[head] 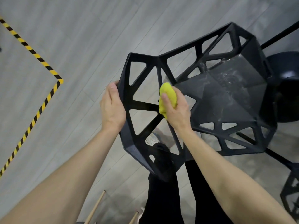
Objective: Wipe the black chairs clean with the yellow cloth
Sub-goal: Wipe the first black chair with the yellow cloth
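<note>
A black chair with an openwork geometric frame stands right in front of me, seen from above. Its seat shows pale dusty smears. My left hand holds the top edge of the backrest at its left side. My right hand grips the bunched yellow cloth and presses it against the inner face of the backrest, where the bars meet near the seat.
A second black chair shows at the lower right edge, and a dark round base sits at the far right. Yellow-black tape marks the grey floor on the left. Wooden legs stick up at the bottom. My legs stand behind the backrest.
</note>
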